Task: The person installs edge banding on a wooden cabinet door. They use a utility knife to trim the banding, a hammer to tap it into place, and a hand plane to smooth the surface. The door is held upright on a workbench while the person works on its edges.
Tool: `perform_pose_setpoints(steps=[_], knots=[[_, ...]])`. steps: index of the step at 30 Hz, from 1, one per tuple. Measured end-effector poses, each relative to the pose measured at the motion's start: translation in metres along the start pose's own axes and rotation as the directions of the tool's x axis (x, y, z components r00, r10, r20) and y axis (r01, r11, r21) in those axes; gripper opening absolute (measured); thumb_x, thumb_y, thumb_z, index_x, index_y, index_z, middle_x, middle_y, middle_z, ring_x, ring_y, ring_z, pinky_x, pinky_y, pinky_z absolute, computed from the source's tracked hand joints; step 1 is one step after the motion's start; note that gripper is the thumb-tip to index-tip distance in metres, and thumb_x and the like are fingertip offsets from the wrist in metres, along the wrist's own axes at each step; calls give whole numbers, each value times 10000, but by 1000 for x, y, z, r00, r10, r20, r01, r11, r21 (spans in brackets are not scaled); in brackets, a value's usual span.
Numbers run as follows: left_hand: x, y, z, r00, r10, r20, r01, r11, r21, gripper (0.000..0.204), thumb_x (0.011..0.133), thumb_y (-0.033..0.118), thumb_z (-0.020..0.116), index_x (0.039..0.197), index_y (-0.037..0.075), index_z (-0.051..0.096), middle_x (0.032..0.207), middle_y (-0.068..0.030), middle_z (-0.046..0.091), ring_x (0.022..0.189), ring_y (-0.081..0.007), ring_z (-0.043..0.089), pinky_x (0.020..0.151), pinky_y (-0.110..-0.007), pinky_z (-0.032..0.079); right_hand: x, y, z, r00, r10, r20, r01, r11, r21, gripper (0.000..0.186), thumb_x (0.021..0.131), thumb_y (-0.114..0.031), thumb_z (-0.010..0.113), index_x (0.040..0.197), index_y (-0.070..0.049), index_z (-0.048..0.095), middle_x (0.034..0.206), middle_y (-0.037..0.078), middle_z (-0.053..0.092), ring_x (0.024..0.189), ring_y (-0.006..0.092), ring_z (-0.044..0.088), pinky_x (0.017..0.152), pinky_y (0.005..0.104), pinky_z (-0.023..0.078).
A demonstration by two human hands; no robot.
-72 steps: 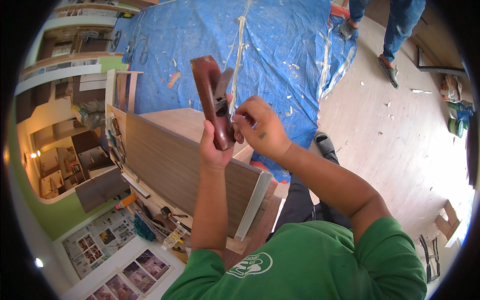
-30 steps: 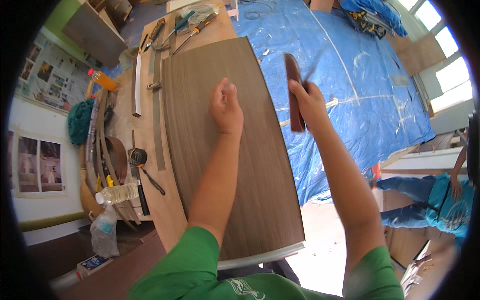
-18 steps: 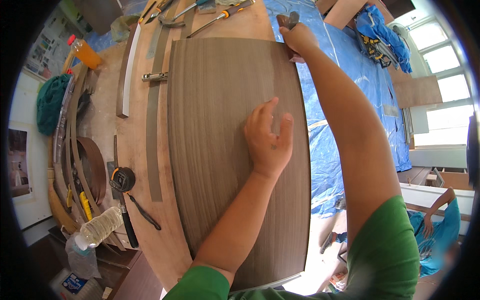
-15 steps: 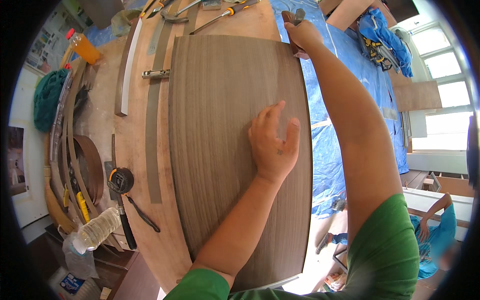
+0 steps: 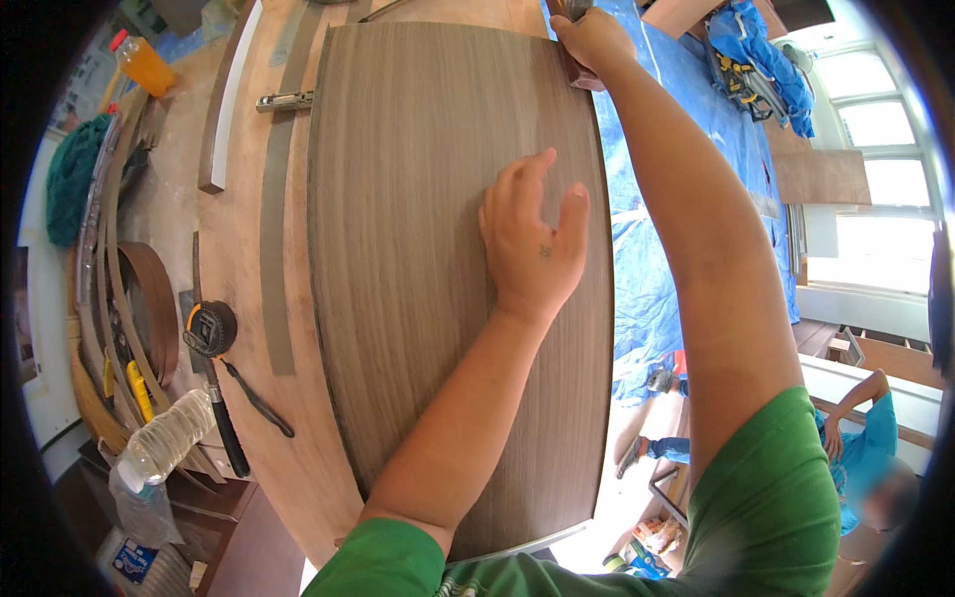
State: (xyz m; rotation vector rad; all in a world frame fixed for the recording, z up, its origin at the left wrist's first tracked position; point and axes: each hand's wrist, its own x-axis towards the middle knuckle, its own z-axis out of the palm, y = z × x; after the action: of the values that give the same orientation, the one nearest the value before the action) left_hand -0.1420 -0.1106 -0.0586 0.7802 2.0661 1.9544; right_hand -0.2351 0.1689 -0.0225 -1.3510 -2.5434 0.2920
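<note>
At right edge of panel (image 5: 418, 169): reddish-brown plane (image 5: 578, 74), apparently wooden.

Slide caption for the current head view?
Right hand grips a brown hand plane at the far right corner of a wood-grain panel, left hand open over its face.

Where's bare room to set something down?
The panel is bare between the left hand and the panel's left edge; the bench, narrowly, between tape measure and flat strip. Far left is crowded: clear bottle, brown coil, curved strips.
</note>
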Motion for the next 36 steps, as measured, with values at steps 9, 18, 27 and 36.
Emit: perform_pose_setpoints(steps=[9, 18, 27, 36], knots=[[-1, -5, 1, 998, 58, -14, -57, 998, 38, 365, 952, 229, 642, 1253, 24, 640, 1206, -155, 648, 1139, -364, 601, 1012, -472, 426, -46, 0, -17, 997, 72, 20, -71, 997, -13, 497, 916, -414, 668, 1195, -4, 716, 1190, 258, 715, 1150, 406, 679, 978, 475, 527], [1, -13, 2, 991, 99, -94, -104, 993, -50, 341, 959, 223, 590, 1204, -1, 669, 1088, -164, 669, 989, -339, 636, 937, -466, 470, -171, 29, -38, 988, 125, 90, -118, 990, -79, 625, 893, -555, 662, 1161, 11, 668, 1197, 205, 699, 1124, 382, 681, 941, 473, 542], [3, -26, 1, 992, 103, -77, -110, 990, -93, 376, 985, 242, 599, 1267, 11, 690, 1147, -144, 712, 1008, -247, 669, 933, -370, 512, -371, 58, -69, 991, 105, 77, -100, 993, -67, 508, 914, -469, 708, 1016, 10, 573, 1051, 214, 632, 1002, 428, 629, 848, 511, 507], [-5, -10, -5, 1000, 7, 6, -6, 990, -140, 415, 985, 259, 588, 1316, 20, 664, 1331, -166, 631, 1180, -278, 612, 1032, -386, 472, -641, 100, -127, 932, 299, 202, -315, 948, 52, 542, 827, -278, 828, 1174, 37, 557, 955, 178, 594, 841, 367, 611, 728, 445, 508]])
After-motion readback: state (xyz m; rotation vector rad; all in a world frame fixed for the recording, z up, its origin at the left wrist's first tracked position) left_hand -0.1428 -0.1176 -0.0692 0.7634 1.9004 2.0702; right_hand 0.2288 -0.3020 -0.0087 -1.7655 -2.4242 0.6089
